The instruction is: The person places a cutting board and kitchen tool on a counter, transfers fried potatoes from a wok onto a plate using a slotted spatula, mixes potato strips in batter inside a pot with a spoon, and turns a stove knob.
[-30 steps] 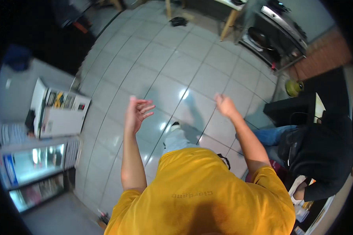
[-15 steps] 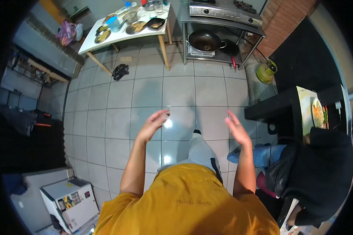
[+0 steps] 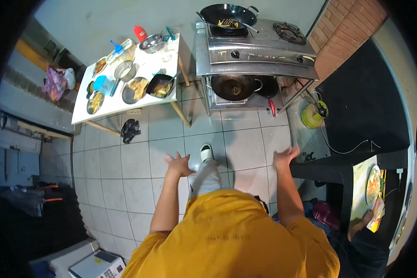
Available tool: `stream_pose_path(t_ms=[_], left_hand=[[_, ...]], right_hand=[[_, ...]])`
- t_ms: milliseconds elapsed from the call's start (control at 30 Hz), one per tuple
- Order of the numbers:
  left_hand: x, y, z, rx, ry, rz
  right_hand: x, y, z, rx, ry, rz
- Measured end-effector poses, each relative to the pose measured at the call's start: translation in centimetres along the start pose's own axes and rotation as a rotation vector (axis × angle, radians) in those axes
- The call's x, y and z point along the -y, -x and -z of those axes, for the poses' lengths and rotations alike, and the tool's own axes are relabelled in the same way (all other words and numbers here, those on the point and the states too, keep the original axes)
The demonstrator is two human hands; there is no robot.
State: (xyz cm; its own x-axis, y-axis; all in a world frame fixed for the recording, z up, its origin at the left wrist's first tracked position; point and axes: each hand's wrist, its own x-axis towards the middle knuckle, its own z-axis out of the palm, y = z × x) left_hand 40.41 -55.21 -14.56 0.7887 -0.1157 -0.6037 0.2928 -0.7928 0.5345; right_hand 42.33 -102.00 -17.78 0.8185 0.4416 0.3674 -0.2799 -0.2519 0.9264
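Head view, black bag, apart from left fingers.

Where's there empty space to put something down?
The white table looks bare along its front, between the small plate and round plate. The right burner holds nothing. Floor tiles are bare between the foot and right hand. It's crowded farther back, near the red bottle; the wok covers the left burner.
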Motion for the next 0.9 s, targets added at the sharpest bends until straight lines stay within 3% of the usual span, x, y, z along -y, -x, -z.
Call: stream_pose_path(t_ms=[67, 100, 133, 200, 300, 400, 467, 600, 667, 700, 800, 833, 867, 900], left_hand=[[0.5, -5.5, 2.6, -0.350, -0.452, -0.486], [-4.5, -5.7, 5.8, -0.241, 0.228, -0.347], [-5.8, -6.9, 8.3, -0.226, 0.234, -0.345], [-8.6, -11.1, 13.7, 0.059, 0.216, -0.215], [-12.1, -16.3, 20.5, 0.025, 0.134, -0.278], [-16.7, -19.0, 26.1, -0.099, 0.181, -0.342], [-20.1, -20.0, 29.3, -0.145, 0.251, -0.241], [-21.5, -24.6, 31.4, -0.270, 0.353, -0.223], [-21.7, -26.3, 31.4, -0.380, 0.591, -0.243], [-22.6, -26.5, 31.8, -0.408, 0.588, -0.193], [-24.2, -28.1, 32.3, -0.453, 0.700, -0.113], [-24.9, -28.5, 32.5, -0.459, 0.727, -0.096], [-25.3, -29.0, 32.6, -0.458, 0.729, -0.083], [-25.7, -29.6, 32.8, -0.469, 0.736, -0.092]], right_hand=[[1.7, -5.8, -0.9, 0.415, -0.852, 0.030], [0.4, -9.8, -1.0, 0.695, -1.314, -0.173], [-1.6, -14.1, -0.8, 0.970, -1.761, -0.417], [-4.7, -22.6, -1.7, 0.768, -1.755, -0.506], [-5.6, -33.3, -5.3, 0.452, -1.796, -0.678], [-4.9, -42.5, -9.9, 0.370, -1.774, -0.644], [-3.5, -47.1, -12.7, 0.074, -1.614, -0.578], [0.0, -53.1, -16.9, 0.209, -1.706, -0.421], [0.5, -54.5, -17.6, 0.536, -1.924, -0.362], [0.5, -55.2, -17.8, 0.557, -1.949, -0.338], [-1.3, -56.3, -17.9, 0.532, -2.014, -0.266], [-0.5, -56.1, -18.6, 0.276, -1.961, -0.276], [-0.6, -56.7, -19.3, 0.286, -1.966, -0.266], [-1.3, -57.6, -19.8, 0.151, -1.960, -0.250]])
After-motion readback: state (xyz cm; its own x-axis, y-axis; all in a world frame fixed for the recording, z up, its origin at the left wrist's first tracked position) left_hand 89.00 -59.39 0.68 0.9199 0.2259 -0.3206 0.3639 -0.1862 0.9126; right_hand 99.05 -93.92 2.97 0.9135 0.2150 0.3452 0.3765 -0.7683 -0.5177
